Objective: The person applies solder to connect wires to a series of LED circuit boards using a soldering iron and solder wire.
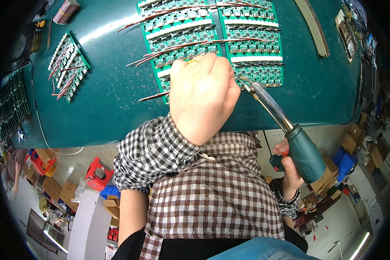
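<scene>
My right hand (pixel 292 174) is wrapped round the handle of a green soldering gun (pixel 307 151). The gun's long metal barrel slants up and left, and its tip ends beside the fingers of my left hand (pixel 203 97). That hand is closed over the lower part of a green circuit board panel (pixel 180 32); its fingertips, and whatever they pinch, are hidden beneath it. To its right lies a second circuit board panel (pixel 253 47) with white and black connector rows. Red, black and white wires (pixel 160 54) run across both panels, and one wire end (pixel 153 96) sticks out left of my left hand.
Both panels rest on a green table (pixel 117 86). A smaller wired board stack (pixel 69 69) lies at the left, below a bundle of wires (pixel 66 11). A curved strip (pixel 314 28) lies at the far right. Past the near edge stands a red stool (pixel 99 174).
</scene>
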`<control>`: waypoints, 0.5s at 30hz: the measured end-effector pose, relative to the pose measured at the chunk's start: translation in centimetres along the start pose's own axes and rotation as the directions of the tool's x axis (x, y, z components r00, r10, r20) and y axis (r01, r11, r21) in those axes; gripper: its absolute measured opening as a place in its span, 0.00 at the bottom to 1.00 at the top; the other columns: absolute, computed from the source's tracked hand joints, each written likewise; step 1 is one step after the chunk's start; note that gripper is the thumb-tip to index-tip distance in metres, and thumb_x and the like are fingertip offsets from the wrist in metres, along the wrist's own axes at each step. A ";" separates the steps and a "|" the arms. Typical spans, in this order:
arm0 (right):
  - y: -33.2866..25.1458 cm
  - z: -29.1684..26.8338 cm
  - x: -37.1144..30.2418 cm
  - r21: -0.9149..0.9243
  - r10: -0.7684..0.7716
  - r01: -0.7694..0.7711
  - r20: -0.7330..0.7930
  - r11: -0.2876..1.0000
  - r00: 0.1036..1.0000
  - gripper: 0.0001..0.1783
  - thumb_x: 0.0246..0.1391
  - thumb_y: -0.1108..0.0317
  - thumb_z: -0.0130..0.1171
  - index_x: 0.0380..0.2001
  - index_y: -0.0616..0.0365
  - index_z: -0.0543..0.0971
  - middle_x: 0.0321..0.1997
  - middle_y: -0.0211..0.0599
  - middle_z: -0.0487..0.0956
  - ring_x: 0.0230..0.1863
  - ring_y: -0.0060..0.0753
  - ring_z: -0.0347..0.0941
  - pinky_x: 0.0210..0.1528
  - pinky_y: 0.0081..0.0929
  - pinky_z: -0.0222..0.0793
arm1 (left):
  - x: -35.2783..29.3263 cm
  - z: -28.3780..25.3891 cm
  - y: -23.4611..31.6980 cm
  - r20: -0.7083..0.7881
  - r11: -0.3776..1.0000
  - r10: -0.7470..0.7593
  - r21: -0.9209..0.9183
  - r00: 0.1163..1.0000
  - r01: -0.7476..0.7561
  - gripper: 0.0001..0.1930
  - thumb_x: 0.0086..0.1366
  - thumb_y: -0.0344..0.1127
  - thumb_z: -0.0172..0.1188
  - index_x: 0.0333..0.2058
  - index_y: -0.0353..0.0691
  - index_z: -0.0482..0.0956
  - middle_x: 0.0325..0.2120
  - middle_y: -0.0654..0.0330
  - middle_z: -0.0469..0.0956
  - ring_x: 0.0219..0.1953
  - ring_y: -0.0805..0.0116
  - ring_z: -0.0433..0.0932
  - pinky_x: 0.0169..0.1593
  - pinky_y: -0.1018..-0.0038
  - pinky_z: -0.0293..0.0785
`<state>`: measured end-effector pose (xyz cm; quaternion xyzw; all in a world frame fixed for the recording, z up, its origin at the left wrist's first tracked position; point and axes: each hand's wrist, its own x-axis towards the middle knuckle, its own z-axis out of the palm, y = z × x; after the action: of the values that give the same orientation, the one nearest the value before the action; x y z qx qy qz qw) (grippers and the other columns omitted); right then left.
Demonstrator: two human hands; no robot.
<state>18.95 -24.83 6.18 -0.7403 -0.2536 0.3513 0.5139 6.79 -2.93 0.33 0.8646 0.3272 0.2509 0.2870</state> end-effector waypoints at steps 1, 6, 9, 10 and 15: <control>-0.1 0.1 0.1 0.009 0.004 -0.004 -0.006 1.000 1.000 0.34 0.42 0.65 0.72 0.48 0.72 0.67 0.33 0.45 0.79 0.35 0.34 0.78 0.40 0.31 0.78 | 0.0 0.0 0.0 -0.005 1.000 0.001 0.001 1.000 -0.001 0.07 0.46 0.24 0.60 0.22 0.42 0.70 0.19 0.66 0.70 0.19 0.67 0.68 0.30 0.70 0.56; -0.1 -0.1 0.2 -0.024 -0.011 0.011 0.024 1.000 1.000 0.33 0.42 0.65 0.72 0.47 0.72 0.68 0.32 0.45 0.79 0.34 0.34 0.78 0.39 0.31 0.77 | 0.0 0.1 0.0 -0.015 1.000 0.003 0.005 1.000 -0.003 0.08 0.46 0.24 0.60 0.22 0.42 0.70 0.19 0.66 0.70 0.19 0.66 0.68 0.29 0.70 0.56; 0.1 -0.2 0.2 -0.050 -0.045 0.046 0.029 0.998 0.999 0.34 0.42 0.64 0.72 0.47 0.72 0.68 0.31 0.45 0.80 0.34 0.34 0.79 0.39 0.31 0.77 | 0.0 0.1 0.0 -0.009 1.000 0.000 0.014 1.000 0.000 0.08 0.46 0.24 0.60 0.22 0.42 0.70 0.18 0.65 0.70 0.20 0.66 0.68 0.29 0.69 0.56; 0.2 -0.2 0.2 -0.063 -0.068 0.070 0.030 0.996 0.997 0.34 0.42 0.64 0.73 0.47 0.72 0.68 0.32 0.46 0.80 0.34 0.34 0.79 0.39 0.31 0.77 | 0.0 0.1 0.0 -0.009 1.000 0.000 0.012 1.000 0.000 0.08 0.46 0.24 0.60 0.22 0.42 0.70 0.18 0.65 0.70 0.20 0.66 0.68 0.29 0.69 0.56; 0.0 0.0 0.0 -0.078 -0.075 0.075 0.013 0.994 0.997 0.35 0.42 0.64 0.72 0.48 0.73 0.67 0.32 0.46 0.80 0.34 0.35 0.79 0.38 0.31 0.77 | -0.1 0.1 -0.1 -0.014 1.000 0.001 0.011 1.000 -0.001 0.08 0.45 0.24 0.60 0.22 0.42 0.70 0.18 0.65 0.70 0.19 0.66 0.68 0.29 0.69 0.56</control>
<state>18.98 -24.82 6.22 -0.7481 -0.2975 0.3253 0.4960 6.73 -2.99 0.22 0.8646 0.3303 0.2552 0.2798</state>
